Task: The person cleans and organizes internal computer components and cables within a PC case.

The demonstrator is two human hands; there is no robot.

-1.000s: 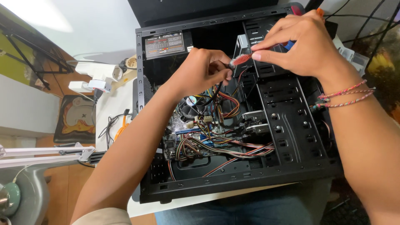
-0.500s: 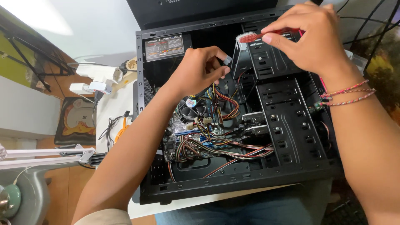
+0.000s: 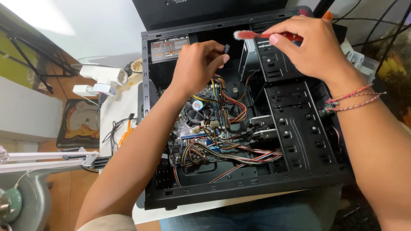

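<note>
- A red brush (image 3: pixel 274 35) with a toothbrush-like shape lies level over the far edge of the open computer case (image 3: pixel 244 196); its long axis runs left to right, with the bristled head at the left end and the handle going right into the grip.
- The right hand (image 3: pixel 308 51) is closed on the handle, thumb pressed along its near side and fingers curled over the top; the wrist comes in from the near right and wears thin braided bracelets (image 3: pixel 353 100).
- The left hand (image 3: pixel 199 66) is just left of the bristles, apart from them. Its fingers are bunched and pinch a small dark connector (image 3: pixel 226 48) at the fingertips. The forearm stretches from the near left across the case.
- Below both hands sit the black drive cage (image 3: pixel 274 64), a round cooler fan (image 3: pixel 197 107) and bundles of coloured cables (image 3: pixel 227 149).
- The power supply (image 3: pixel 169 49), with a label, fills the far left corner of the case.
- Left of the case, on the white table (image 3: pixel 117 107), lies a white power strip (image 3: pixel 102 77).
</note>
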